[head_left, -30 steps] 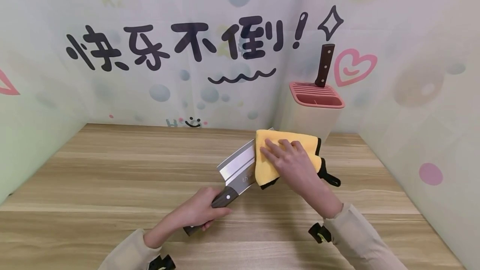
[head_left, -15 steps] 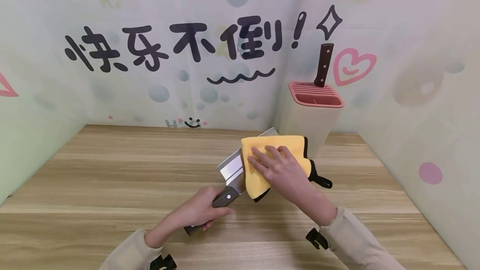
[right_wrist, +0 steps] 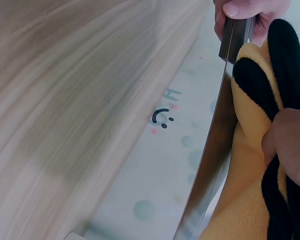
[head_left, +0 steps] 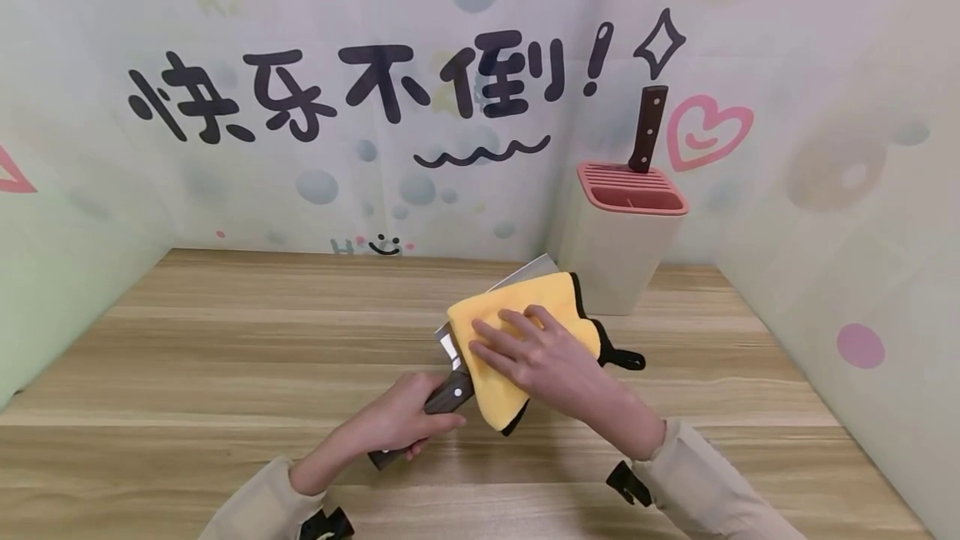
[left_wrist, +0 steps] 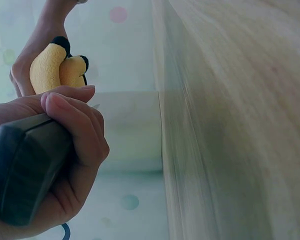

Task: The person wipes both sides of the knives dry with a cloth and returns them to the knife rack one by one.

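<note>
My left hand [head_left: 405,413] grips the dark handle of a cleaver [head_left: 452,392], fingers and thumb wrapped round it. Its wide metal blade points up and to the right. A yellow cloth [head_left: 551,294] with black edging and a black loop covers most of the blade, leaving a strip by the handle and the far tip showing. My right hand [head_left: 547,365] lies over the cloth with fingers spread on top. In the right wrist view its thumb [right_wrist: 290,142] grips the folded cloth beside the blade [right_wrist: 215,140], which stands above the tabletop.
A cream knife block [head_left: 618,261] with a red slotted top stands at the back right, just beyond the blade's tip. One brown-handled knife [head_left: 649,130] is upright in it. The wooden table [head_left: 225,340] meets printed walls at the back and sides.
My right hand has slid the yellow cloth down and left along the blade toward the handle, uncovering the blade's far tip. My left hand and the cleaver have stayed nearly still.
</note>
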A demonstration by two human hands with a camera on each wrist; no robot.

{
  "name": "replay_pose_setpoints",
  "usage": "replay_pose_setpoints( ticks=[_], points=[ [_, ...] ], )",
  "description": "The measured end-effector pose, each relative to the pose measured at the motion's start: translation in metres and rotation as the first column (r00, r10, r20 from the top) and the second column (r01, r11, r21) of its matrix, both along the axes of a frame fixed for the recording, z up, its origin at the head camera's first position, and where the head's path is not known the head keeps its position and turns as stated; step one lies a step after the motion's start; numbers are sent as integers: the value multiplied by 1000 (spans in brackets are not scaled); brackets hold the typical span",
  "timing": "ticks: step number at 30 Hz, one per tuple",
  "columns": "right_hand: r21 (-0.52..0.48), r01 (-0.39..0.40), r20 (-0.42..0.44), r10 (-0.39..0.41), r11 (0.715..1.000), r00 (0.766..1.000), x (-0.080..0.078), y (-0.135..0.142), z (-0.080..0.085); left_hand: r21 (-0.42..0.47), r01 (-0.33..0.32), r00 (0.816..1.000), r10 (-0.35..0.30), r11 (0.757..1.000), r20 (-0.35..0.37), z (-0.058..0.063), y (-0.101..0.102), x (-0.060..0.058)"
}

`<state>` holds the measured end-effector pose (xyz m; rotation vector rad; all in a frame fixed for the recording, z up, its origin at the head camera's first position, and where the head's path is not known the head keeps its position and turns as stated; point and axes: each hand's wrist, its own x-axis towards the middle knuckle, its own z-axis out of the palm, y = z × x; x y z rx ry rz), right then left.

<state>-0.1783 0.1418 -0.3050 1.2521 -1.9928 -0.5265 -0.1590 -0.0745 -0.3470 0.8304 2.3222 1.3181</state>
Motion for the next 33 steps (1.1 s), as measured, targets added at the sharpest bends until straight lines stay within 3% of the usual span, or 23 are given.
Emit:
replay_pose_setpoints(
  ticks=[16, 33],
  points=[
    [45, -28, -53, 31, 999, 998, 1, -9, 1, -42, 2, 1000, -1, 999, 8, -1, 1, 0],
    [-9, 32, 57, -31, 999, 998, -6, -1, 6, -11, 1, 1000, -1, 1000, -2, -2, 2, 1]
  ],
)
